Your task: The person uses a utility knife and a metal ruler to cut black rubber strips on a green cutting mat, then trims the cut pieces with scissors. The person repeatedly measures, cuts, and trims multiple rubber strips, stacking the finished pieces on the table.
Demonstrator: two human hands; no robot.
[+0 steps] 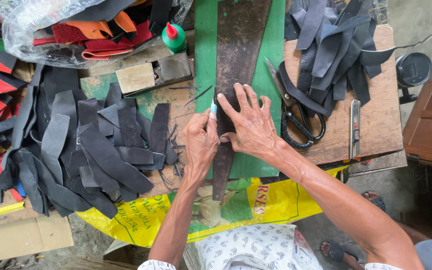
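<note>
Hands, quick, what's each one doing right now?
Left hand: closed on a small blue-tipped tool.
Right hand: open, fingers spread, pressing down the dark leather strip.

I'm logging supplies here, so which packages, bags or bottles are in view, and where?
Yellow printed sack: hanging off the table's near edge, red and green print.
Clear plastic bag: top left, holding red, orange and black scraps.
Green squeeze bottle: top centre, red nozzle.
Cardboard box: bottom left, flattened brown.
</note>
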